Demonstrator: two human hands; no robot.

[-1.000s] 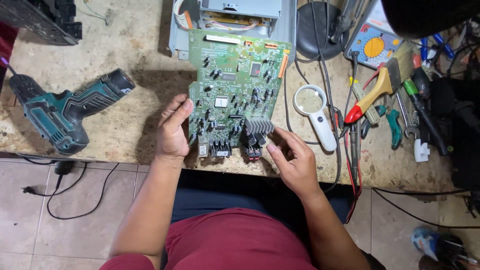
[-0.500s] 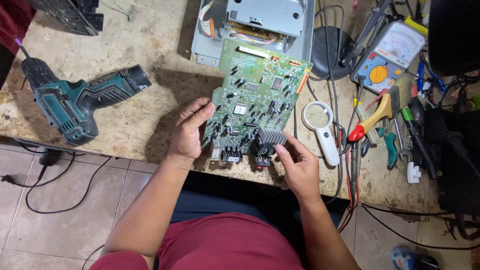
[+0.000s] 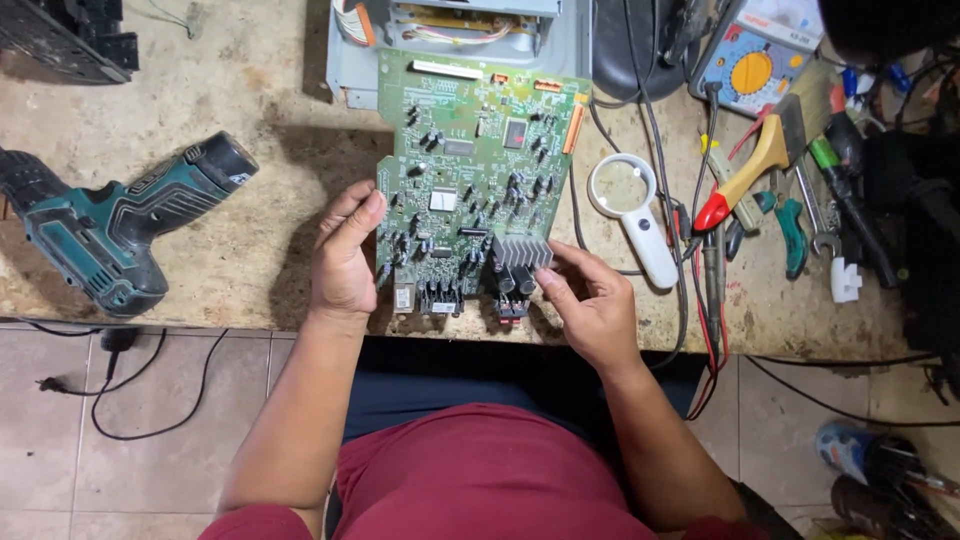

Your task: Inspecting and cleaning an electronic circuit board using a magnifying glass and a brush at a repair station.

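A large green circuit board [image 3: 470,150] crowded with small components lies flat on the worn workbench [image 3: 230,250]. My left hand [image 3: 345,255] rests against the board's left edge near its lower corner, fingers curled along the side. My right hand [image 3: 590,300] touches the lower right corner, fingertips beside a ribbed metal heat sink [image 3: 520,250] and the dark capacitors just below it. Both hands grip the board by its edges.
A teal cordless drill [image 3: 120,225] lies left of the board. A grey metal chassis [image 3: 450,30] sits behind it. To the right are a white magnifying glass [image 3: 635,210], a multimeter [image 3: 755,60], a paintbrush [image 3: 765,160], screwdrivers and pliers. Cables hang off the front edge.
The view has shifted slightly, and the board now lies straighter. Both hands stay at the board's lower corners; the right fingers have slid closer under the heat sink.
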